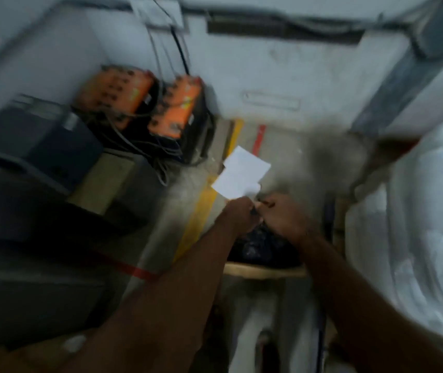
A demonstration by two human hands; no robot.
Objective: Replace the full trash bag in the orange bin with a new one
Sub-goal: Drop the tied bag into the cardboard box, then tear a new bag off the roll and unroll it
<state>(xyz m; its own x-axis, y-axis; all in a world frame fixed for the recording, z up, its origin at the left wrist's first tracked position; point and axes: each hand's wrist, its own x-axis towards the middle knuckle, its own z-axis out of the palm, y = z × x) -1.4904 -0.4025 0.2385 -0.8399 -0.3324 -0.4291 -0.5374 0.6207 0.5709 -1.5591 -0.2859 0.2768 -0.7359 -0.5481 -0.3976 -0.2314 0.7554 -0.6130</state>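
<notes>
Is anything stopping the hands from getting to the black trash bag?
No. Both hands are already at the top of the black bag, which sits in the bin. The left hand also pinches white paper, and the right hand is beside it. The picture is blurry, so the exact grip is unclear.

Blurred dim room, pale grey wall (282,65) beyond the hands, concrete floor (177,203) with yellow stripe (201,211) beneath them, two orange-topped boxes (145,109) far left, white sacks (425,238) right

Two hands (263,214), two orange-topped battery units (145,103), one black trash bag (260,246), and two white paper sheets (241,173).
</notes>
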